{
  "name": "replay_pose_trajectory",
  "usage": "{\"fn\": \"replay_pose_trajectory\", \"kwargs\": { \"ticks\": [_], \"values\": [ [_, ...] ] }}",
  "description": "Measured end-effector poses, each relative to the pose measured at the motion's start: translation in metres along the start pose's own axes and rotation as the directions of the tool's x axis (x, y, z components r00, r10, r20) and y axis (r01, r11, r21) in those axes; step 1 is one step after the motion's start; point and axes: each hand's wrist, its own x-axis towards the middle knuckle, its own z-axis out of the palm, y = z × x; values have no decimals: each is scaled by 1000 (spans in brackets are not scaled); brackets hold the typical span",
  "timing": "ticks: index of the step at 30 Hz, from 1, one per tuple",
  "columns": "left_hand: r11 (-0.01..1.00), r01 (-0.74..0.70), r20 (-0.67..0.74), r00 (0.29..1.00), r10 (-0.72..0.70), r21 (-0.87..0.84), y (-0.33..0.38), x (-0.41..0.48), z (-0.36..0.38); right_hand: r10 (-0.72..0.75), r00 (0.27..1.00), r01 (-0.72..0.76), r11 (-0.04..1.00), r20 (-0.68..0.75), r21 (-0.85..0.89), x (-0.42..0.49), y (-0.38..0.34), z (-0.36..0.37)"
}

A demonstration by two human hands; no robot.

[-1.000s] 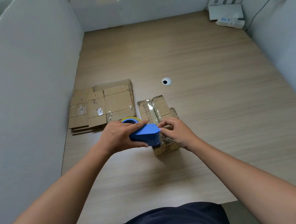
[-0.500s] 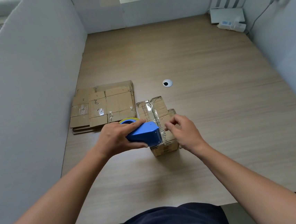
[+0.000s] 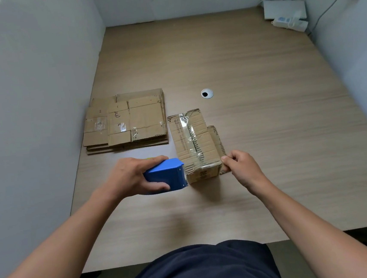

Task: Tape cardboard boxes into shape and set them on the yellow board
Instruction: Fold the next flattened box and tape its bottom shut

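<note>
A small cardboard box [image 3: 195, 142] stands on the wooden desk [image 3: 265, 113], with clear tape running along its top seam. My left hand [image 3: 132, 177] grips a blue tape dispenser [image 3: 167, 175] whose blade end sits against the box's near left corner. My right hand [image 3: 242, 166] pinches the box's near right corner, where a loose side flap [image 3: 217, 140] sticks out. No yellow board is in view.
A stack of flattened cardboard boxes [image 3: 127, 121] lies left of the box, near the grey partition [image 3: 29, 108]. A cable grommet [image 3: 207, 93] sits behind the box. A white device and a power strip [image 3: 288, 16] occupy the far right corner.
The dispenser has come off the box top, down to its near left corner. My right hand has slid from the box top to the near right corner.
</note>
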Motion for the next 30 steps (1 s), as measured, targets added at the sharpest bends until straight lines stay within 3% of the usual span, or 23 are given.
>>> {"fn": "replay_pose_trajectory", "kwargs": {
  "ticks": [9,20,30],
  "values": [
    [993,101,138,984,-109,66,-7,-5,12,18,1000,-16,994,19,-109,4,4,3],
    [987,149,137,978,-155,52,-3,-7,18,-91,994,99,978,54,-185,7,12,4],
    [980,188,141,970,-196,64,-2,-6,20,32,993,-14,988,117,-153,17,15,8]
  ]
}}
